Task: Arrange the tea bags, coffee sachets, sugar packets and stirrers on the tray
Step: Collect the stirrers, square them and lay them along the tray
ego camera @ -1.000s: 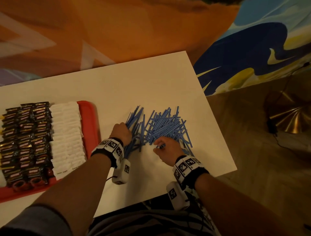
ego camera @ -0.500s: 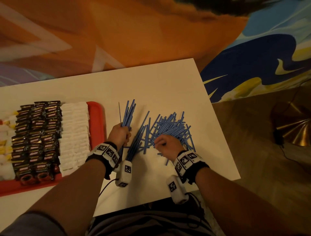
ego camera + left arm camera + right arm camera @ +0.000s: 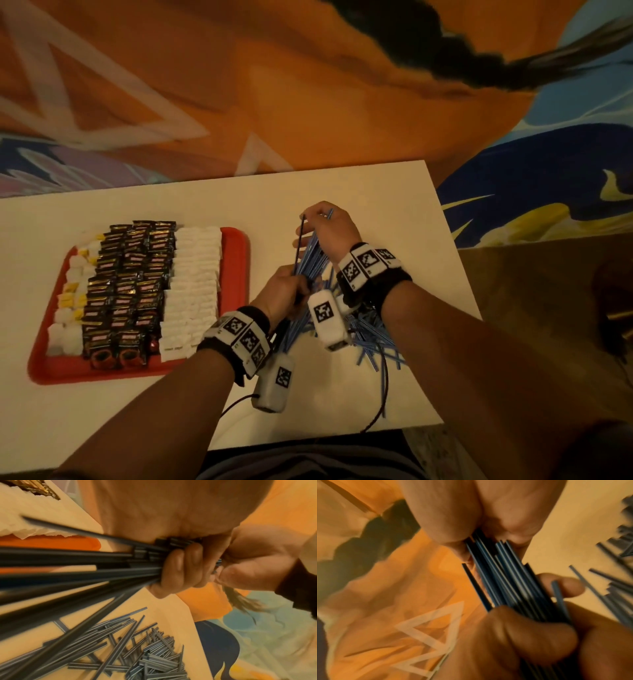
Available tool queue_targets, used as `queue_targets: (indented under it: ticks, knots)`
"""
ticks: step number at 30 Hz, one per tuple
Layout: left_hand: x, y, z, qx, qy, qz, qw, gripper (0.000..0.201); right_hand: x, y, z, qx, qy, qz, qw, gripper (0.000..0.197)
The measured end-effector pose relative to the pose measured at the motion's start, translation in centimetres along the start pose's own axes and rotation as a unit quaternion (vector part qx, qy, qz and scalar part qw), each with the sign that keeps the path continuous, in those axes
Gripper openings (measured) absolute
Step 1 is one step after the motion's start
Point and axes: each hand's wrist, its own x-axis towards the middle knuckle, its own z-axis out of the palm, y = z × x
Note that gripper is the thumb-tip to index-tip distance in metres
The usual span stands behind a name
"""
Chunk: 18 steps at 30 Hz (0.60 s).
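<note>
Stirrer bundle point(image 3: 308, 253) held upright above counter point(image 3: 359, 192), lower end gripped by left hand point(image 3: 282, 296), top pinched and evened by right hand point(image 3: 329, 229). Step judged: squaring bundle. Next: transfer to tray point(image 3: 236, 260), bare strip beside sugar packets point(image 3: 193, 281). Loose stirrers point(image 3: 371, 346) left on counter.

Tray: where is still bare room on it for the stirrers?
Only a bare red strip on the tray, between the white packets and its right rim. The rest is crowded with sachets. The white table beyond the tray is bare.
</note>
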Motion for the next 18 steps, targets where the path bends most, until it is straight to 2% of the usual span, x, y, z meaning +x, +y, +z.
queue_targets:
  ticks: [2,7,9,12,13,15,18]
  knots:
    - [-0.6,0.8,-0.1,-0.016,0.019,-0.006,1.0,0.021,-0.3,-1.2,0.6,0.03,-0.017,-0.004,0.999,0.02]
    - [-2.3,3.1,-1.1,-0.042,0.045,0.014,0.998,0.022,-1.1,-3.9,2.3,0.009,-0.039,-0.078,0.996,0.024]
    - [-2.9,3.8,-1.6,-0.063,0.04,0.025,0.997,0.03,-1.5,-4.9,2.8,0.004,-0.046,-0.096,0.994,0.03]
    - [-3.8,4.8,-2.2,-0.074,0.035,0.042,0.996,0.056,-2.2,-6.5,3.7,0.01,-0.046,-0.126,0.991,0.036]
    - [-4.1,5.2,-2.4,-0.077,0.027,0.051,0.995,0.056,-2.5,-7.1,4.0,0.02,-0.046,-0.136,0.989,0.036]
    - [-4.5,5.9,-2.7,-0.079,0.012,0.075,0.994,0.038,-3.2,-8.1,4.6,0.032,-0.049,-0.156,0.986,0.037]
    - [-5.0,6.9,-3.6,-0.07,-0.005,0.103,0.992,0.026,-4.1,-9.8,5.4,0.023,-0.028,-0.174,0.984,0.049]
